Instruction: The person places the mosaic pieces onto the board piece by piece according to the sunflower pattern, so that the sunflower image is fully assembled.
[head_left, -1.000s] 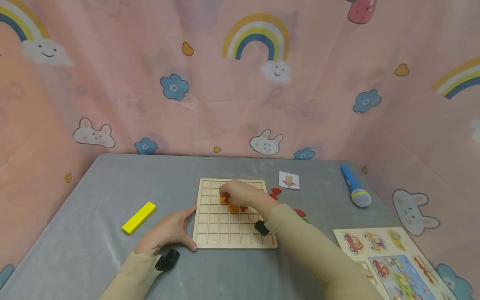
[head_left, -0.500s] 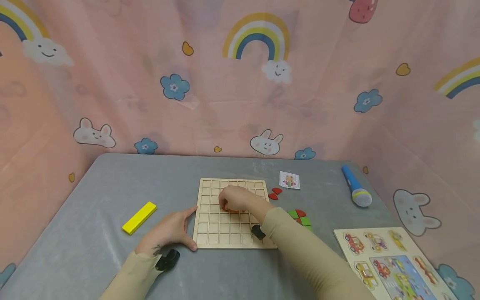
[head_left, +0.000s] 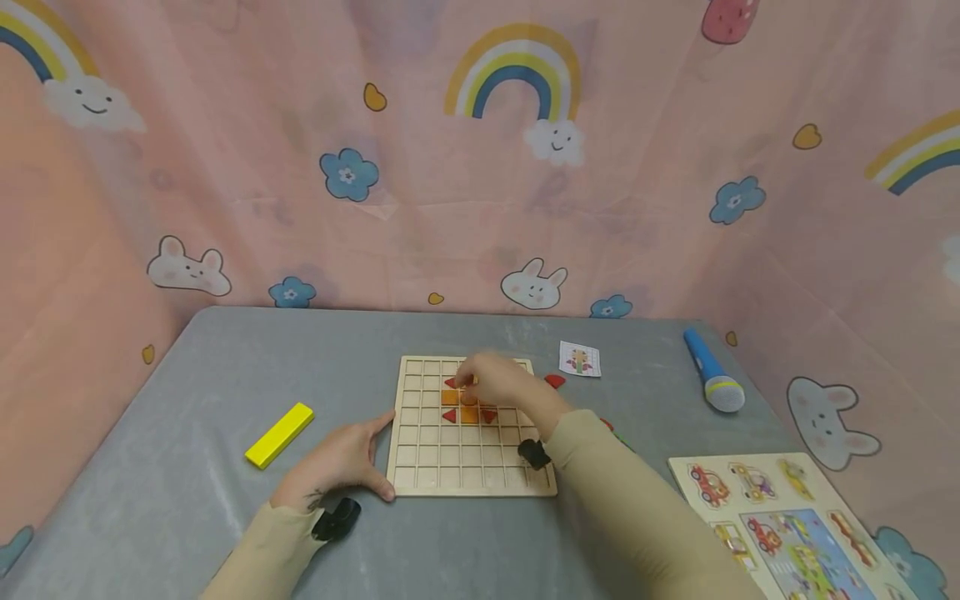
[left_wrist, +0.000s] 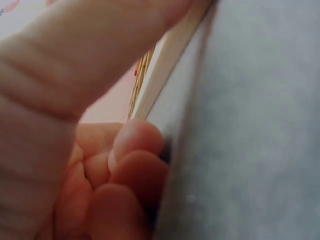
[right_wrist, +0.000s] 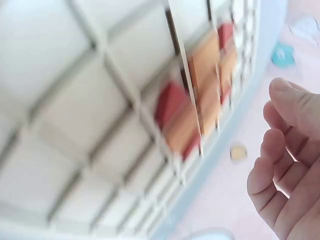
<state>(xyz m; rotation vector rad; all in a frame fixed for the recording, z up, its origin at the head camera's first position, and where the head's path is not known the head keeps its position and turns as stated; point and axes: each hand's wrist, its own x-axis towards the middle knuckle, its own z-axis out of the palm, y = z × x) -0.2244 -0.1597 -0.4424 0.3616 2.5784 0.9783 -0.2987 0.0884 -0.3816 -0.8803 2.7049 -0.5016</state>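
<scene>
A wooden grid board (head_left: 420,457) lies on the grey table. My left hand (head_left: 341,458) rests at its left side, thumb at the near corner and a finger on the side edge. Orange squares (head_left: 450,397) and red pieces sit in the board's cells, among them a red triangle (head_left: 450,416) on the left and another red triangle (head_left: 489,416) on the right. My right hand (head_left: 498,383) hovers over the far part of the board. In the right wrist view, its fingers (right_wrist: 261,175) are loosely bent with nothing between them.
A small picture card (head_left: 580,359) and a loose red piece (head_left: 554,381) lie right of the board. Farther right are a blue toy microphone (head_left: 708,371) and a wooden picture puzzle (head_left: 750,492). A yellow block (head_left: 279,436) lies left. My right sleeve partly covers green and red pieces.
My right hand has lowered a red piece into a cell left of the near orange square, let it go, then lifted and moved away to the far right. My left hand has stayed still.
</scene>
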